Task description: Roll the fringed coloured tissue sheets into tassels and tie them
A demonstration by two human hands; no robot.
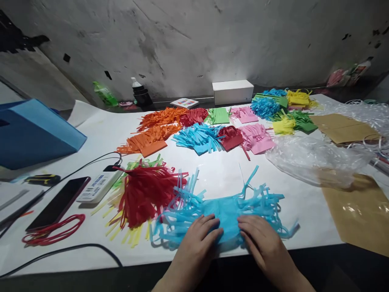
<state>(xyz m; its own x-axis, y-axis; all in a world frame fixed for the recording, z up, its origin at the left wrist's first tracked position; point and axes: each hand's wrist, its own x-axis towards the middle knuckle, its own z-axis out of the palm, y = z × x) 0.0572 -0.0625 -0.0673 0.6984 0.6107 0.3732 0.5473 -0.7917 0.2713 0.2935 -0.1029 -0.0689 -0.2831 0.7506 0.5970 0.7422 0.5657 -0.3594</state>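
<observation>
A light blue fringed paper sheet [225, 207] lies spread on the table's front part, its plain band in the middle and cut strips to both sides. My left hand [202, 239] rests palm down on the lower left of that band, fingers apart. On the band's right side lies my right hand [263, 239], its fingers stretched toward the middle. Neither hand grips anything. Left of the sheet, a dark red fringed bundle [141, 194] sits on top of yellow [133, 237] and green fringed paper [147, 163].
Folded tassels, orange [153, 146], blue [199, 138] and pink [258, 142], stand in rows farther back. At left are a phone [60, 202], a power bank [99, 186] and a red cord [65, 231]. Plastic wrap [316, 162] and brown envelopes [361, 211] lie right.
</observation>
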